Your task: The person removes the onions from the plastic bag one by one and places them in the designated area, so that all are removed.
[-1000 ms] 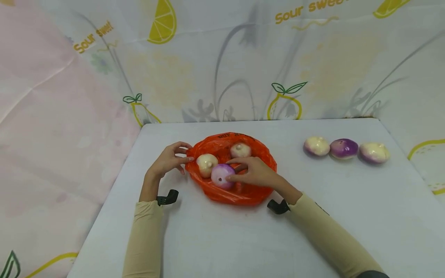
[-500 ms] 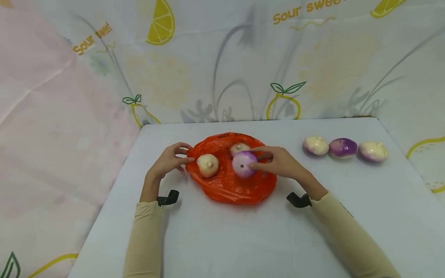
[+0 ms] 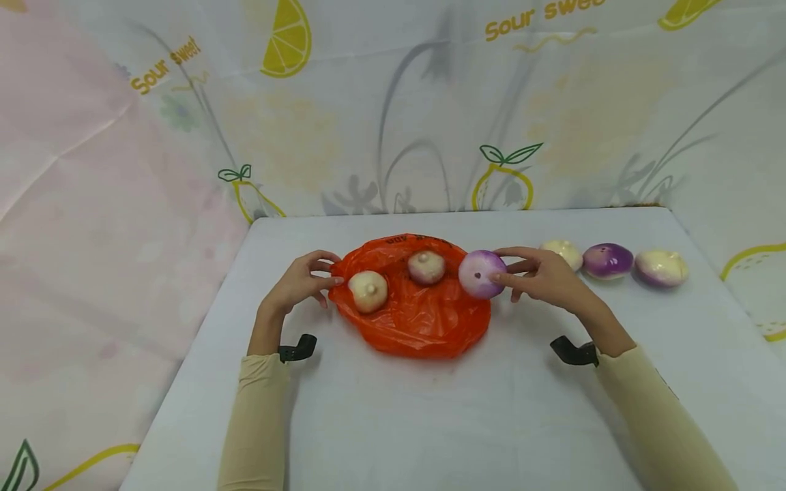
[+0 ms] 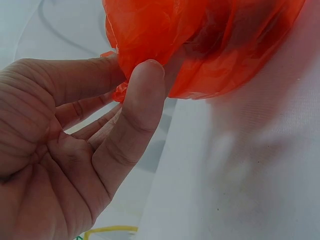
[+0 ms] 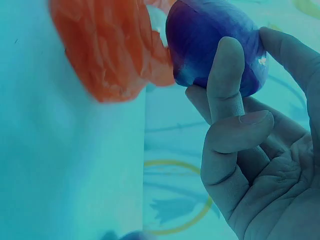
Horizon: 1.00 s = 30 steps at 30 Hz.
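Note:
An orange-red plastic bag (image 3: 424, 331) lies spread on the table with its mouth turned up. My left hand (image 3: 297, 283) pinches the left edge of the bag between thumb and fingers, as the left wrist view shows close up. A glossy purple-and-white onion (image 3: 482, 274) is held in the fingertips of my right hand (image 3: 543, 276), over the bag's right edge. Inside the bag sit a pale onion (image 3: 368, 292) on the left and a whitish-purple onion (image 3: 426, 267) at the back. The right wrist view shows the held onion (image 5: 215, 42) near the bag.
At the table's back right, a pale onion (image 3: 565, 254), a dark purple onion (image 3: 608, 261) and a cream-and-purple onion (image 3: 661, 268) stand in a row. My right hand partly covers the first. A patterned cloth (image 3: 344, 123) hangs behind the white table (image 3: 393, 423).
My right hand has lifted the purple-and-white onion from beside the pale one and carried it rightward to the bag's right edge. My left hand keeps its grip on the bag.

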Available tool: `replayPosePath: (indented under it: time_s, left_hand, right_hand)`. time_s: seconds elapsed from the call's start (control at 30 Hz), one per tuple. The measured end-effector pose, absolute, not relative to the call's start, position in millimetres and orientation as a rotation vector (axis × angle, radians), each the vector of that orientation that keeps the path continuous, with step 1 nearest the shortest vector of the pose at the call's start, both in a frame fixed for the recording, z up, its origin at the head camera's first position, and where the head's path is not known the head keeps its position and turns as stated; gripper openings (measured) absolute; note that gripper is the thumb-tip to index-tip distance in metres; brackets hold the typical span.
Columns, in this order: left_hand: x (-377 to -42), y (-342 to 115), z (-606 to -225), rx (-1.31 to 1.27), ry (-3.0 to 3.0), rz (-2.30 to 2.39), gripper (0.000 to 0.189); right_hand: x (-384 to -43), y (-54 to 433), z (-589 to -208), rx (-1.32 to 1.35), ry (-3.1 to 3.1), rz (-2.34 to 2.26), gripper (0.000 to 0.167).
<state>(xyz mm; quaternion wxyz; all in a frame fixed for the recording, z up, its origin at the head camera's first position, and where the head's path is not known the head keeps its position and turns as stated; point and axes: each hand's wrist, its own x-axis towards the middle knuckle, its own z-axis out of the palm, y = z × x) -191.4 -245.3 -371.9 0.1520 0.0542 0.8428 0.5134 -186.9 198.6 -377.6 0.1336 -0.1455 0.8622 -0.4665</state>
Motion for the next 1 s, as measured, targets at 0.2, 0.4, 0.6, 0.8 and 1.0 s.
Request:
replayPosePath:
  time_s: [0.2,0.4,0.6,0.8,1.0]
  left_hand:
    - [-192,-245,-372,0.155,2.415,1.463,0.042]
    - [-192,-245,-373,0.154,2.420,1.467,0.042]
    - [-193,-246,-377,0.157,2.407,1.482,0.041]
    - [-192,-246,-375,0.159,2.407,1.476,0.042]
    - [-191,-245,-371,0.173,2.420,1.465,0.043]
  right_hand:
    - [-179,222,-376,-0.344,2.512,-1.368,0.060]
    - [-175,243,-378,-0.358,2.549,-1.390,0.056]
    - [-171,262,-385,-0.367,2.572,-1.370,0.058]
    - [-164,277,-391,-0.320,2.608,-1.340,0.056]
    - [-160,290,-393,-0.276,2.638,-1.317,0.056]
